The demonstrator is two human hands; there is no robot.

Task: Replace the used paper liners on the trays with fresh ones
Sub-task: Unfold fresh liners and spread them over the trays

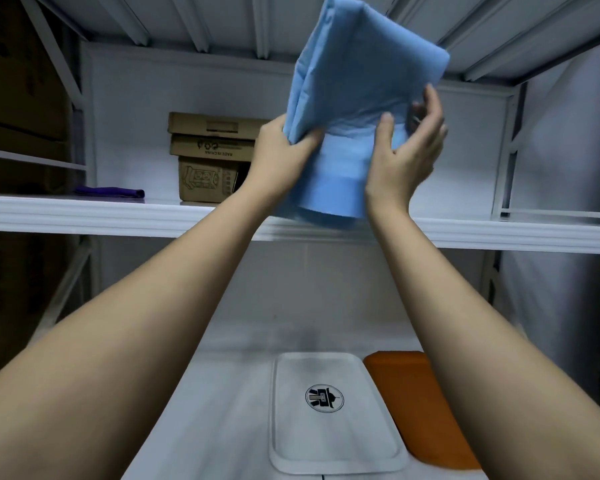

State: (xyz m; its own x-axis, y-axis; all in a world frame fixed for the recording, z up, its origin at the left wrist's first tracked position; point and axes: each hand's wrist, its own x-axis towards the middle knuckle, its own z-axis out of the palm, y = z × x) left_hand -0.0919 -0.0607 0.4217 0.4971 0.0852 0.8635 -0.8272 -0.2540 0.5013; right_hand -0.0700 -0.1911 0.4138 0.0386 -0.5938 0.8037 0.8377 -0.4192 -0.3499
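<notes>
Your left hand [278, 147] grips the folded blue liner [357, 88] at its left edge; your right hand [407, 143] cups its right side, fingers loosely curled. It hangs above the shelf [118, 213] edge. Below, white tray [333, 410] and orange tray [420, 407] lie just beside each other.

Orange tray [420, 407]: near edge hidden behind right forearm. Lowest cardboard box [207, 181]: right side hidden by left wrist. Blue folded sheet [357, 81]: top corner cut off.
</notes>
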